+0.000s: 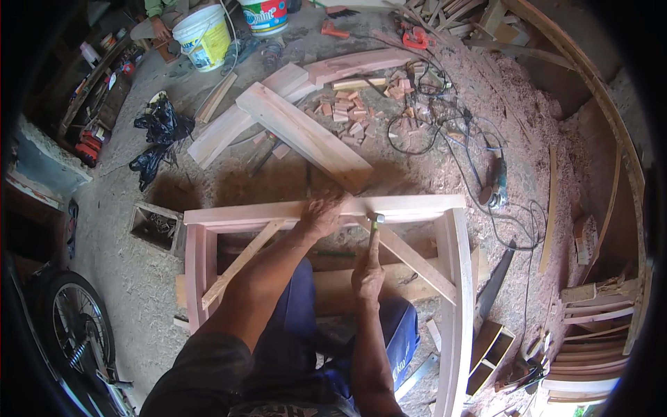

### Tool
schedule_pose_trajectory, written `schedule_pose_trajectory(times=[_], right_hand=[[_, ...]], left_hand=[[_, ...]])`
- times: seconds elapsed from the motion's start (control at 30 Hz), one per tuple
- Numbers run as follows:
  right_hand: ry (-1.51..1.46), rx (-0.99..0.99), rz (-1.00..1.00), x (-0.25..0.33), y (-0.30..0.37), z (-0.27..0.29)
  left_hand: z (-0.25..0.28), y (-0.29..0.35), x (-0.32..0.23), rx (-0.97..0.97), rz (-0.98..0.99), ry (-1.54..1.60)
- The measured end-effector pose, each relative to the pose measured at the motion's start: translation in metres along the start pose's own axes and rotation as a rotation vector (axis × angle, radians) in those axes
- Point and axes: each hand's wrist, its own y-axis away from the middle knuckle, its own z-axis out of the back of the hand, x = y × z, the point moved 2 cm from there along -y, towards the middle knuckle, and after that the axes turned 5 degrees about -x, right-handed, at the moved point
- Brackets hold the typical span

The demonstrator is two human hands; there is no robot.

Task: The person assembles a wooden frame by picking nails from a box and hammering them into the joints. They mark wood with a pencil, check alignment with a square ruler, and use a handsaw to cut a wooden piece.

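— First entry?
— Right hand (367, 280), closed around one hammer (375, 225); hammer head just past the fist, at the top rail (410, 205) of the wooden frame (460, 264).
— Second?
— Left hand (325, 214), over that rail; closure cannot be told. Beyond the frame: boards (302, 134), crossed; farther, one yellow-and-white bucket (203, 40).

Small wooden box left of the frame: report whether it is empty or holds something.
Not empty. Through its open top, the wooden box shows thin pieces inside, too small to identify.

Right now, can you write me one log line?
left grip: on frame's top beam | right grip: holding hammer | power tool: on floor
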Motion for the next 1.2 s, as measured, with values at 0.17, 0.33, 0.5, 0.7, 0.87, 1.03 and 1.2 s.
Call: schedule_pose_trajectory(times=[0.17, 0.33, 0.5, 0.7, 0.87, 1.03, 1.2], right_hand=[[-0.071, -0.105, 0.006, 0.019, 0.015, 0.023], [-0.055, 0.035, 0.027, 0.017, -0.006, 0.031], [0.101, 0.088, -0.055, 0.008, 0.003, 0.025], [-0.022, -0.056, 0.008, 0.000, 0.012, 0.018], [-0.065, -0.065, 0.073, 0.003, 0.009, 0.017], [-0.078, 0.008, -0.081, 0.005, 0.005, 0.006], [-0.143, -0.018, -0.153, 0.027, 0.009, 0.071]], left_hand=[[-0.003, 0.007, 0.003, 0.052, 0.006, -0.056], [0.004, 0.002, -0.002, 0.041, -0.007, -0.088], [-0.001, 0.002, -0.002, 0.081, 0.033, -0.046], [-0.003, 0.007, 0.000, 0.059, 0.005, -0.059], [0.003, 0.010, -0.002, 0.120, 0.041, -0.076], [0.001, 0.002, -0.001, 0.072, 0.008, -0.076], [0.001, 0.001, -0.003, 0.275, 0.184, -0.053]])
